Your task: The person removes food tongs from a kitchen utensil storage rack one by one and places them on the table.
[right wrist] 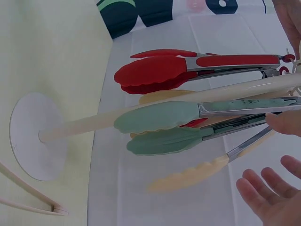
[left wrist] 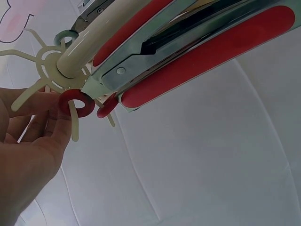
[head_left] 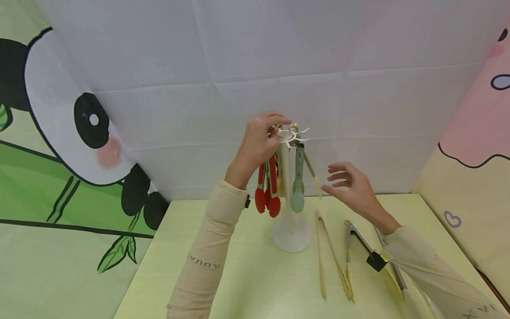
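A cream stand (head_left: 286, 177) with a round base holds hanging tongs on a ring of hooks (head_left: 287, 135). My left hand (head_left: 259, 139) grips the hook ring at its left side. In the left wrist view its fingertips meet beside the red loop (left wrist: 77, 102) of the red tongs (left wrist: 188, 66), which hang on a hook. Green tongs (head_left: 298, 181) hang at the right of the pole. Cream-tipped tongs (right wrist: 197, 174) hang slanted beyond them. My right hand (head_left: 352, 188) is right of the stand, fingers spread and holding nothing. Its thumb appears close to the green tongs in the right wrist view.
Wooden tongs (head_left: 322, 261) lie right of the base on the pale table (head_left: 247, 274). Metal tongs with yellowish ends (head_left: 348, 252) lie beside them, and more tongs (head_left: 396, 270) lie partly under my right forearm. A white cloth wall (head_left: 191, 115) stands behind.
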### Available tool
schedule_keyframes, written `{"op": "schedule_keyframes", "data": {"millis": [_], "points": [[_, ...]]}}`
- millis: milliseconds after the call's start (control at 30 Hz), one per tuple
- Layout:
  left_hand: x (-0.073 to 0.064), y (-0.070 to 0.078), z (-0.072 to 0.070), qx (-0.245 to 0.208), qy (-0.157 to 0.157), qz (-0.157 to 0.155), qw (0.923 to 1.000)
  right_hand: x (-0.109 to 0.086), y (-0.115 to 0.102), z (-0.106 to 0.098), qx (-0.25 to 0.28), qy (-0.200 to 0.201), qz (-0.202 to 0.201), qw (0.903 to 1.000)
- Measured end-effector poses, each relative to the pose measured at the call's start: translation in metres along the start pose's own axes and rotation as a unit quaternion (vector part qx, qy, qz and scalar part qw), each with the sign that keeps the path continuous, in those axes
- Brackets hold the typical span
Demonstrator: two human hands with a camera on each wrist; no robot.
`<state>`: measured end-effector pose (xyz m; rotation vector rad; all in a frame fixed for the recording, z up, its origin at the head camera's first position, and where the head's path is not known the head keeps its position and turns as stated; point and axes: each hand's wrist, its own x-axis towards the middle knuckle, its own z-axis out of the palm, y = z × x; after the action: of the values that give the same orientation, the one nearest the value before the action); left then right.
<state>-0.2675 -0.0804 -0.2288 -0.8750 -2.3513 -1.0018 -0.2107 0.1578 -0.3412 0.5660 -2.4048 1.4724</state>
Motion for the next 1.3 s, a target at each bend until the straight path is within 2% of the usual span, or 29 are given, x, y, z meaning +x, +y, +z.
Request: {"op": "schedule_keyframes", "data": {"millis": [167, 500, 867, 1100, 1300], "points": [[0.000, 0.000, 0.000, -0.002, -0.003, -0.004, 1.0000, 0.003, -0.013, 0.003, 0.022, -0.009, 0.001, 0.9997], [-0.001, 0.000, -0.001, -0.002, -0.007, -0.013, 0.9999, 0.013, -0.017, 0.016, 0.086, -0.018, -0.001, 0.9961], [-0.001, 0.001, 0.000, -0.006, -0.001, -0.007, 1.0000, 0.019, -0.017, 0.026, 0.081, -0.027, -0.002, 0.9963], [-0.001, 0.001, -0.001, -0.002, 0.001, -0.001, 1.0000, 0.025, -0.010, 0.032, 0.103, -0.026, -0.001, 0.9943], [-0.002, 0.001, -0.001, -0.001, -0.002, -0.006, 1.0000, 0.026, -0.012, 0.036, 0.089, -0.029, -0.004, 0.9956]]}}
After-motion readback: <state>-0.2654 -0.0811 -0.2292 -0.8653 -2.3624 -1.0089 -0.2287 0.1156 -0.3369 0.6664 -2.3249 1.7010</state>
